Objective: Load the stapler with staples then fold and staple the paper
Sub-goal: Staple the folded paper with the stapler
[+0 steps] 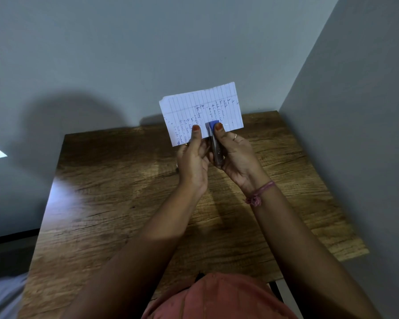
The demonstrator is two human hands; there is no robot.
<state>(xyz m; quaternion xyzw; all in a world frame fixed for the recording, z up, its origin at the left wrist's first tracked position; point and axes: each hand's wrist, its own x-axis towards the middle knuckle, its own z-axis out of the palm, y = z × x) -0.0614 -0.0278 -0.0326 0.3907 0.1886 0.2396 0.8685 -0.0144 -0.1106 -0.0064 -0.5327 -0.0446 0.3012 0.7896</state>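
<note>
A folded sheet of lined paper (200, 109) with blue handwriting is held up in the air above the far edge of the wooden table (115, 203). My left hand (194, 157) pinches its lower edge, thumb on the front. A small stapler (214, 143) with a blue tip and a dark body is gripped in my right hand (237, 157), the thumb pressing on the blue tip. The stapler's tip sits over the paper's lower edge, just right of my left thumb. The stapler's underside and the staples are hidden.
The table stands in a corner, with a grey wall (148, 54) behind it and another wall (366, 134) on the right. My lap in reddish cloth (217, 300) is at the near edge. A pink thread bracelet (260, 192) circles my right wrist.
</note>
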